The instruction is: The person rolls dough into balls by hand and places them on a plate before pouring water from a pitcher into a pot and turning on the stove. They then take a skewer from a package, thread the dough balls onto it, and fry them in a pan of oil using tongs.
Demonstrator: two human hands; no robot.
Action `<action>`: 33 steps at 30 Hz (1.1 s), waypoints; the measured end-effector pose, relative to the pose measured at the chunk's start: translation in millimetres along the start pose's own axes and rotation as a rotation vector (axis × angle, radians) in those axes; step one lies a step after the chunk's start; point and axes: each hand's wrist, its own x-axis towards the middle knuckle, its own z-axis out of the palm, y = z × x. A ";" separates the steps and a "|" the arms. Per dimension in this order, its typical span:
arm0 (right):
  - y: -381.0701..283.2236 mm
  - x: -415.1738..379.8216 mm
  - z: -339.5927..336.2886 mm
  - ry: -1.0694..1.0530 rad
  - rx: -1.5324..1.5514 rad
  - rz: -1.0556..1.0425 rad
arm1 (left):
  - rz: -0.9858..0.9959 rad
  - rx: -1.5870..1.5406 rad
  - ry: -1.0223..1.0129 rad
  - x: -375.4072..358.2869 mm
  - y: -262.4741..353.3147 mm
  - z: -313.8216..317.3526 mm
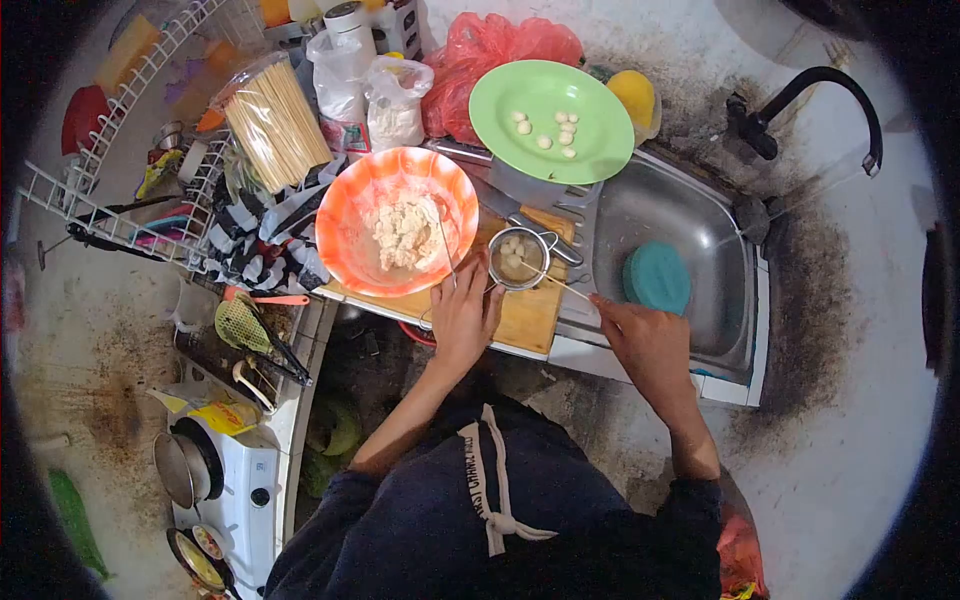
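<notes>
My left hand [466, 312] is closed around the handle of a small wire strainer [541, 268]; a wire loop shows past the hand. Several pale round pieces [514, 248] lie inside the strainer. In my right hand [645, 345] is a thin wooden skewer [570, 288], pinched near one end, its other end reaching into the strainer. An orange and white scalloped bowl [340, 195] with a crumbly, pale doughy mixture [405, 232] stands left of the strainer. A thin metal handle [446, 245] slants out of the bowl close to my left fingers.
Under the bowl lies a wooden board [525, 325] with a knife [550, 235]. A green plate [500, 100] holds several pale balls behind. The steel sink [715, 340], containing a teal object [657, 278], is at right beneath a black faucet [825, 75]. A stove [250, 490] stands lower left.
</notes>
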 end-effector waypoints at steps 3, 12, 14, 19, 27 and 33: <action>-1.3 3.4 -5.3 -0.001 -0.051 0.015 | -0.008 -0.019 -0.023 0.0 -0.1 -0.6; -2.3 9.7 -12.0 -0.008 -0.083 -0.062 | -0.025 -0.048 -0.053 -0.8 -3.3 2.3; -3.4 11.1 -11.9 -0.048 -0.107 -0.038 | -0.022 -0.046 -0.050 -0.5 -2.9 1.7; -4.4 12.8 -12.8 -0.055 -0.120 -0.059 | -0.015 -0.046 -0.039 -0.5 -3.6 2.7; -11.7 27.4 -15.8 -0.102 -0.210 -0.158 | -0.016 -0.046 -0.043 -1.2 -3.4 1.1; -8.9 41.7 -10.2 -0.141 -0.315 -0.282 | -0.010 -0.059 -0.025 -0.1 -2.3 0.0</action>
